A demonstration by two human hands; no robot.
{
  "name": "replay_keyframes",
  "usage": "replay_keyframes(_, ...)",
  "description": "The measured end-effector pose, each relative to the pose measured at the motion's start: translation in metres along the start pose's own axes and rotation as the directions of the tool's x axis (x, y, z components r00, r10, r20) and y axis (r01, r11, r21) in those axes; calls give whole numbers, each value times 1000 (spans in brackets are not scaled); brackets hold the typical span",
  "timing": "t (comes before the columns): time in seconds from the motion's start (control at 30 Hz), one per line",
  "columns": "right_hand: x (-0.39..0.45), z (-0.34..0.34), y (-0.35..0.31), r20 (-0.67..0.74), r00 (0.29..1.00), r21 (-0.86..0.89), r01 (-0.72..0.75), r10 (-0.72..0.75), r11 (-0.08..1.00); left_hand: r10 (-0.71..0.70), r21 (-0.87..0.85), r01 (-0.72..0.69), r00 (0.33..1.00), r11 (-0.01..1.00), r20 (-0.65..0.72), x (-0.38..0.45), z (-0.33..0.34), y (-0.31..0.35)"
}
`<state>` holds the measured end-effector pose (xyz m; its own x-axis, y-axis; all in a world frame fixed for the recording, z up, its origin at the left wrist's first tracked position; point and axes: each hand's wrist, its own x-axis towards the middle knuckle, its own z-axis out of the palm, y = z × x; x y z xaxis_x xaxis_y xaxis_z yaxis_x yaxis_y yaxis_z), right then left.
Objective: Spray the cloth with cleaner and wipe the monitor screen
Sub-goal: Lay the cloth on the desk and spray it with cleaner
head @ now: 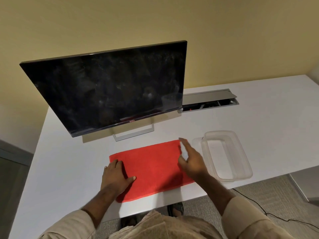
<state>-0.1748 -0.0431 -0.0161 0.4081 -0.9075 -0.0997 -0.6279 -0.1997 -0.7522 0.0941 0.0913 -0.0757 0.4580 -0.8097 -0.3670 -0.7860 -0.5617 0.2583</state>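
1. cloth (pixel 155 168): red, spread flat on the white desk (pixel 259 109) near its front edge, just in front of the monitor (pixel 103 90) stand. far right corner looks a bit blurred, can't tell if it's lifted.
2. left hand (pixel 115 178): lies flat on the cloth's left end, fingers straight, thumb out to the right, pressing not gripping. good anchor, use it to stop the cloth sliding.
3. right hand (pixel 191 161): hovers over the cloth's right edge, fingers loosely spread & motion-blurred, holds nothing.
4. step in hand, as i read it: laying out / smoothing the cloth before spraying. no cleaner bottle visible anywhere in view, so it has to be fetched from out of frame.
5. to do it well: get the cloth w/o folds so the spray lands evenly; spray the cloth, not the screen; damp, not soaked, so nothing drips into the bezel.
6. screen is dark w/ lots of dust specks & smears across it, esp. upper right, so it needs full coverage edge to edge.
7. monitor tilts back on a thin open-frame stand; prob. wobbles, so brace the edge w/ the free hand & wipe w/ light pressure.
8. clear plastic container (pixel 226 154) sits just right of the cloth, its lid (pixel 196 141) partly under it, so mind the right elbow.
9. open cable tray (pixel 208 101) behind the monitor's right side: keep spray away from it.
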Motion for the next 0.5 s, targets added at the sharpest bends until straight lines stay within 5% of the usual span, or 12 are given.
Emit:
replay_keyframes(0.13, -8, 24, 1, 173, 981, -129, 106, -83, 986, -8, -21, 8, 1000, 1000, -8, 3, -4, 4)
replay_keyframes(0.5, -31, -2, 46, 52, 998, -183, -37, 47, 982, 42, -3, -42, 999, 999, 31, 10, -3, 3)
